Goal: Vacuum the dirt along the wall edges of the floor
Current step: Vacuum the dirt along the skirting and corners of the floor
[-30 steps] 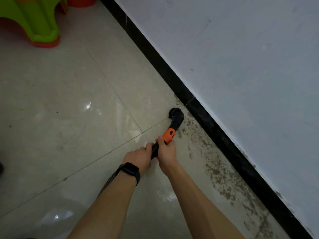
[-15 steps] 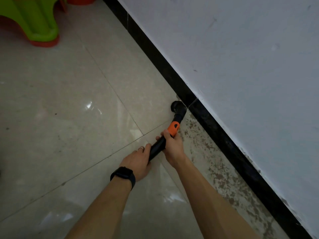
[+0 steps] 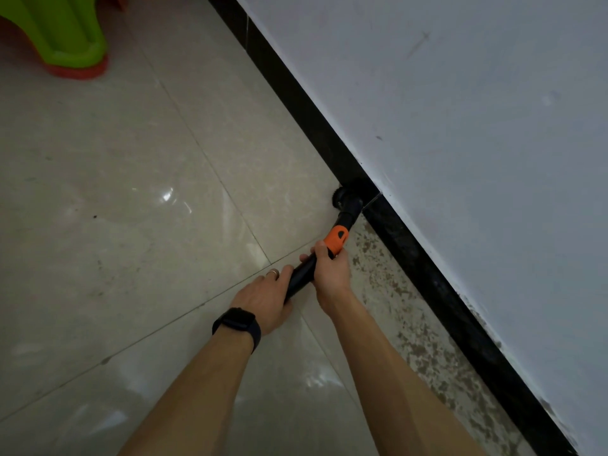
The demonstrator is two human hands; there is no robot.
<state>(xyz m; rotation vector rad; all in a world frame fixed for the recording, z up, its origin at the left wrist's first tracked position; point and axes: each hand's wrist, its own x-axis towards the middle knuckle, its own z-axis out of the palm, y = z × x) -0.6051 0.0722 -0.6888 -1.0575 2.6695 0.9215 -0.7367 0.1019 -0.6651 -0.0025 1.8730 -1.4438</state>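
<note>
A black vacuum wand with an orange collar [image 3: 336, 240] slants from my hands toward the wall. Its round black nozzle [image 3: 347, 201] rests on the floor right against the black baseboard [image 3: 427, 264]. My right hand [image 3: 330, 271] grips the wand just below the orange collar. My left hand [image 3: 268, 296], with a ring and a black wristwatch, holds the wand's lower end. Brown dirt speckles [image 3: 414, 327] cover the pale tile strip along the baseboard, from the nozzle back toward me.
A white wall [image 3: 477, 126] rises above the baseboard on the right. Glossy beige floor tiles [image 3: 131, 225] spread to the left. A green plastic stool on a red one [image 3: 69, 44] stands at the far left corner.
The nozzle has slid forward along the baseboard and closer to it, over the tile seam. Both hands followed it forward, still holding the wand.
</note>
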